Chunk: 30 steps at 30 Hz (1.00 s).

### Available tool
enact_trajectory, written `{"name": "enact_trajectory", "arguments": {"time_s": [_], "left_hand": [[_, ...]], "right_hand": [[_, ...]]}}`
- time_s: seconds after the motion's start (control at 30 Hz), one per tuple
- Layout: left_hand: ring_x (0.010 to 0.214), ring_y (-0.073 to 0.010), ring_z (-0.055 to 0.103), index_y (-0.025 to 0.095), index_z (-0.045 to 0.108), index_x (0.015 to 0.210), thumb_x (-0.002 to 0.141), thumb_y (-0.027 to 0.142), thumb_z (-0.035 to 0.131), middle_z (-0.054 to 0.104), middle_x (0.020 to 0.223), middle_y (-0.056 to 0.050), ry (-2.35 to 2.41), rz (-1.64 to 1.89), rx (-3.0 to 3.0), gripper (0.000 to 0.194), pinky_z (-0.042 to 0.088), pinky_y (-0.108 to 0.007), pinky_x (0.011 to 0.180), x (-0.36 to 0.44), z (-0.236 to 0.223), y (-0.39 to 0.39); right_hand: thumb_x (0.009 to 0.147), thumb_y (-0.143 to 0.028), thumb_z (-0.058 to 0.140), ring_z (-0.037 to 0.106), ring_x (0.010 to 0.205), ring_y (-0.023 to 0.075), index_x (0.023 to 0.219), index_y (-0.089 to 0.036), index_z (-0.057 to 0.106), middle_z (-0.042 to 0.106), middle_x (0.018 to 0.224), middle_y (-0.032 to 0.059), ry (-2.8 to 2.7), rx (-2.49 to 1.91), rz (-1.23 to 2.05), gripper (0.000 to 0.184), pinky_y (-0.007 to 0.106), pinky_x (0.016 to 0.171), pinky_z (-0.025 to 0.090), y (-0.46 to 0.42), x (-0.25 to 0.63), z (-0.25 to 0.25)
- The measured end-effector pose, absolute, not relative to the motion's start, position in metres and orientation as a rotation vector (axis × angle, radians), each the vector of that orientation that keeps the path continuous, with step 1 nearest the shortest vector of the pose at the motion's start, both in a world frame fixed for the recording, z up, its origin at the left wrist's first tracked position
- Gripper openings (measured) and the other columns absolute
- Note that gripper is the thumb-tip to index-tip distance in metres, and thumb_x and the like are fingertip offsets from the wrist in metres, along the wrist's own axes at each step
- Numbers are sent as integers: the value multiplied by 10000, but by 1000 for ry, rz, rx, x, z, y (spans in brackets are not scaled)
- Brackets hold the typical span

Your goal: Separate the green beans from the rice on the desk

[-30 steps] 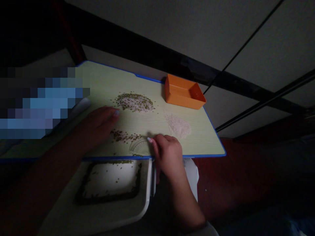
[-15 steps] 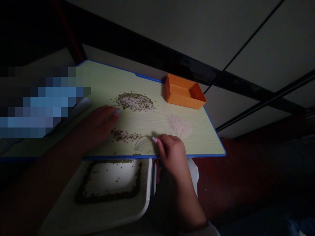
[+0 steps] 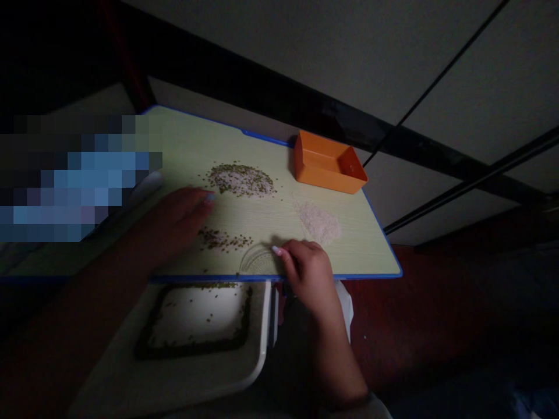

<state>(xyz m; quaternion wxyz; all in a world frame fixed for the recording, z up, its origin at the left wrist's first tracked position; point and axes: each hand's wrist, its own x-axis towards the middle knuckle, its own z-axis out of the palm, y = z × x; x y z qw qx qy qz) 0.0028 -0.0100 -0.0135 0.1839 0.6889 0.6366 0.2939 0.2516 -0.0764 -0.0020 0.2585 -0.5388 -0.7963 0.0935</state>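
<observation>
My right hand [image 3: 310, 270] pinches a clear protractor [image 3: 259, 262], which lies against the tabletop [image 3: 183, 137] at its near edge. Left of the protractor is a small strip of green beans and white grains [image 3: 223, 239]. My left hand [image 3: 186, 215] rests on the table with its fingers stretched out, holding nothing I can see. Just beyond its fingertips spreads a larger mixed heap of green beans and white grains [image 3: 242, 179]. A heap of white grains alone [image 3: 319, 222] lies beyond my right hand. Below the edge sits a white basin [image 3: 264, 331] with green beans along its inner border.
An orange box [image 3: 329, 177] stands at the table's far right corner. Cabinet panels [image 3: 437, 192] rise behind the table. A blurred-out patch [image 3: 87, 180] covers the left side. Dark red floor [image 3: 393, 326] shows at right.
My right hand has shifted right with the protractor. The few green beans at the table edge by it have mostly gone from there. My left hand has stayed in place.
</observation>
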Motion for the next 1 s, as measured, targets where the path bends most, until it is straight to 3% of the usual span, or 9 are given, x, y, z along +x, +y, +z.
{"name": "enact_trajectory", "arguments": {"time_s": [0.77,1.0], "left_hand": [[1218,-233,496,173,561,1152,854,560,262,579,1259,-87,1781,856,1935,573,331,-420,1119,6,-10,-13],[1241,-248,480,173,549,1175,844,579,244,561,1286,-91,1795,836,1933,607,323,-460,1123,3,-13,-11]], "right_hand": [[950,-287,484,571,686,160,789,-183,642,665,712,32,-2120,-1439,253,249,271,665,376,-78,249,-2],[951,-290,484,563,680,159,793,-177,640,658,705,32,-2127,-1429,268,249,268,662,365,-79,249,-3]]}}
